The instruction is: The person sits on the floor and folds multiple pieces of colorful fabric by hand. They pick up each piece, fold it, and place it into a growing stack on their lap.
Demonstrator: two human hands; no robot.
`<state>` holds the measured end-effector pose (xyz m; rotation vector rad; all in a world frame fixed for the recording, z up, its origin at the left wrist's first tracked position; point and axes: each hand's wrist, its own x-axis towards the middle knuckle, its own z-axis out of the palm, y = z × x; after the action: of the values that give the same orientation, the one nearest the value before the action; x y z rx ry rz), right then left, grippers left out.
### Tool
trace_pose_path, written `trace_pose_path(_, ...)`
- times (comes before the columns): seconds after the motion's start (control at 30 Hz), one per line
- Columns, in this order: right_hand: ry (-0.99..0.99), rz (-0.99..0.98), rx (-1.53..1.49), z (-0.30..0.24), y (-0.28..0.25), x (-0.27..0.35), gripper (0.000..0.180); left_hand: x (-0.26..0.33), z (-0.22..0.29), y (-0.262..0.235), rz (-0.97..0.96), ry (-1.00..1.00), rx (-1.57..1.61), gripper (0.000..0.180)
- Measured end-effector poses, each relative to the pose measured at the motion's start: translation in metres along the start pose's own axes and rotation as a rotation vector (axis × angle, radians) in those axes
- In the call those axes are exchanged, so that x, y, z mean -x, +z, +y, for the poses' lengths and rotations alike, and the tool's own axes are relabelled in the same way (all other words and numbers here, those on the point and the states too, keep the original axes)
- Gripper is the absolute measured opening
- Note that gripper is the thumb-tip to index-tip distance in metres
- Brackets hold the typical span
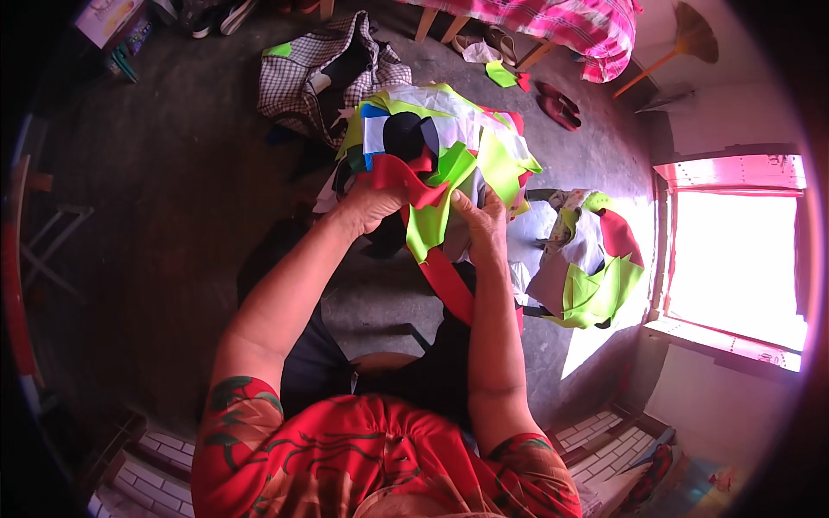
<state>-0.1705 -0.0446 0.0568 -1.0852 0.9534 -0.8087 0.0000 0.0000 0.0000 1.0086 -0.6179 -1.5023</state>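
While a heap of cloth scraps point(453, 116) spreads just ahead of the person's knees, both hands work at its near edge. The left hand point(373, 205) is closed narrowly around a red scrap point(401, 178), and the right hand point(485, 220), thumb uppermost, pinches a grey scrap point(471, 192). A lime scrap point(425, 231) hangs between them; which fingers bear it, I cannot tell.

As for progress, the work looks well short of finished: pieces in the heap lie loose and overlapping, lime, red, grey, white and black mixed together, with no neat stack to be made out there. To the right of the heap sits a second pile point(596, 268), also of mixed colours (whether handled or waiting, nothing shows). Beyond the heap to the left, a checked bag point(298, 78) gapes open on the floor point(155, 173), a bit of lime at its side. Farther beyond the heap, to the right, a small green piece point(501, 74) lies on the floor.

No label or brand can be read on the cloth. On the window frame point(734, 172), well to the heap's right, there are small dark marks, too unclear to make out.
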Motion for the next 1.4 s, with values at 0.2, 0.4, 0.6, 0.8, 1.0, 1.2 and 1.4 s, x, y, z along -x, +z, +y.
trace_pose_path(0.2, -0.053, 0.037, 0.119, 0.005, 0.001, -0.003, 0.043, 0.009, 0.02, 0.009, -0.056, -0.052, -0.068, 0.056)
trace_pose_path(0.4, -0.113, 0.138, 0.573, 0.003, 0.007, -0.002, 0.042, 0.013, 0.021, 0.009, -0.145, -0.078, -0.052, 0.054)
trace_pose_path(0.6, -0.131, 0.15, 0.712, 0.01, 0.009, -0.002, 0.041, 0.014, 0.018, 0.019, -0.058, -0.104, -0.043, 0.047)
trace_pose_path(0.8, -0.013, -0.003, 0.034, 0.003, 0.013, 0.002, 0.03, 0.006, 0.011, 0.006, 0.038, 0.015, 0.06, 0.033)
trace_pose_path(1.0, 0.073, 0.034, -0.242, -0.004, -0.011, -0.003, 0.026, 0.004, 0.008, 0.0, 0.118, 0.064, 0.078, 0.035)
trace_pose_path(1.2, 0.034, 0.086, -0.177, 0.001, -0.028, 0.003, 0.024, -0.001, 0.0, -0.005, 0.203, 0.058, 0.057, 0.034)
trace_pose_path(1.4, -0.062, 0.132, -0.004, -0.043, -0.051, 0.003, 0.023, 0.005, 0.019, -0.004, 0.249, 0.026, 0.074, 0.045)
